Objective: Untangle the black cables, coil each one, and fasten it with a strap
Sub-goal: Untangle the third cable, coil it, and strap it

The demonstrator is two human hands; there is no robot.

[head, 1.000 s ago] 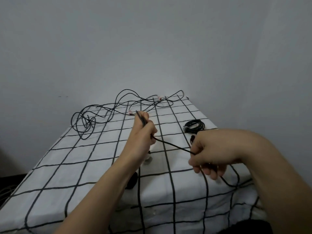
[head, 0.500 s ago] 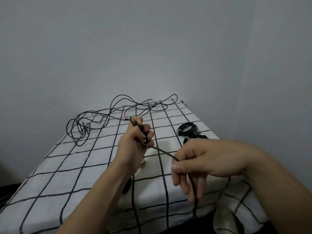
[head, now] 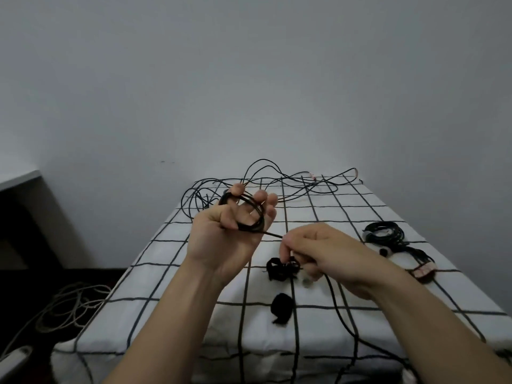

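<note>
Head view: coiling newly begun, black cable (head: 256, 217) looped over half-spread left hand (head: 219, 245), previously fisted; feed pinched in right hand (head: 332, 253).

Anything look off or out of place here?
Nothing damaged. A cable tangle sprawls across the far end of the table, and a pale cable heap lies on the floor to its left.

No text, label, brand, number or sign can be read anywhere in the picture.
</note>
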